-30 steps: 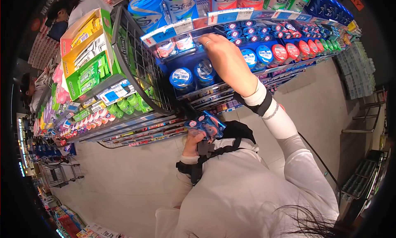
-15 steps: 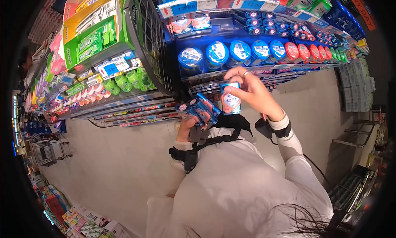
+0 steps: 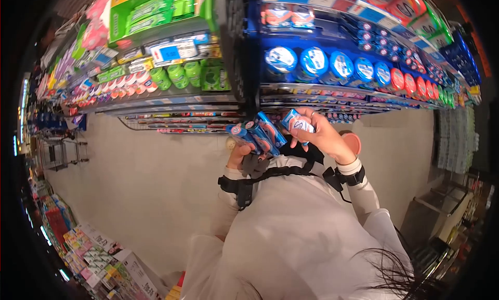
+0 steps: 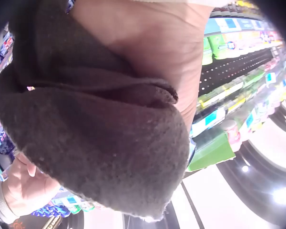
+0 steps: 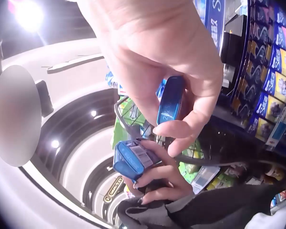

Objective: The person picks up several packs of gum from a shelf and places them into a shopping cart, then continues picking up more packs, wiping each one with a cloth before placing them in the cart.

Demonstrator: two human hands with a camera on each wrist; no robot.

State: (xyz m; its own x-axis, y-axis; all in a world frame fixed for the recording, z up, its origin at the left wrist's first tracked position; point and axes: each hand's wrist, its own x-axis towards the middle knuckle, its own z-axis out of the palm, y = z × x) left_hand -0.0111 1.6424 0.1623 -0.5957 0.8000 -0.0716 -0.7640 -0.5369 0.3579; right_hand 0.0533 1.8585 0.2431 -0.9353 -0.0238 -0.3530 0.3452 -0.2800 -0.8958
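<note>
My left hand [image 3: 238, 157], low in front of the body, grips several small blue flat mint packs [image 3: 266, 135] with pink pictures. Dark grey cloth [image 4: 100, 143] hangs at this hand and fills much of the left wrist view. Close beside those packs, my right hand [image 3: 330, 138] pinches one blue-and-white mint pack [image 3: 301, 122] between thumb and fingers, tilted. In the right wrist view, the blue edge of the held pack [image 5: 170, 102] shows above the left hand's fingers [image 5: 169, 176], which wrap round another blue pack [image 5: 128, 164].
Shelves ahead carry a row of blue-lidded tubs [image 3: 314, 61], red-lidded tubs [image 3: 397, 78] and two pink-and-white packs [image 3: 288, 15]. A black wire divider stands left of them, beside a green display box [image 3: 161, 11]. A shopping cart [image 3: 65, 147] stands far left on the pale floor.
The right hand has come down from the shelf with a mint pack and moved left and down, close to the packs in the left hand. The shelves have shifted right in view.
</note>
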